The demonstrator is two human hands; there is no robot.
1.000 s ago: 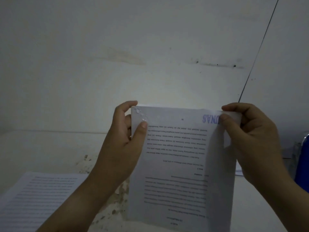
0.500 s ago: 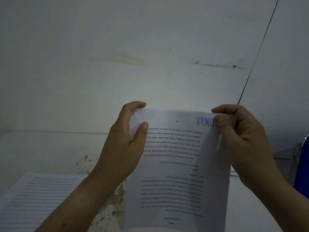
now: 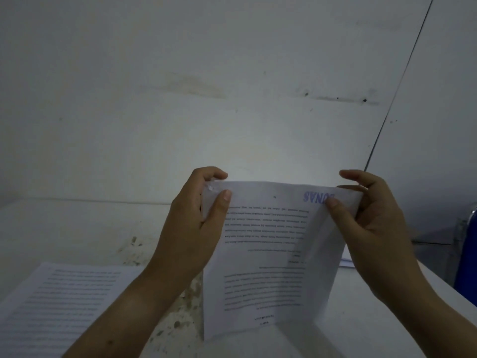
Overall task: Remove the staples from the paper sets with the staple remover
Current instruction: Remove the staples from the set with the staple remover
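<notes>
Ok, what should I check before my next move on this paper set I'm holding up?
1. Paper set held steady: ok. The left hand pinches its top left corner and the right hand its top right corner.
2. Staple located: cannot tell. Small marks show by the left thumb, too blurred to read.
3. Staple remover ready: not ok, none in view.
4. A hand free for the tool: not ok, both hands hold the paper.
5. Other printed sheet kept apart: ok, it lies on the table to the left of the held set.
</notes>
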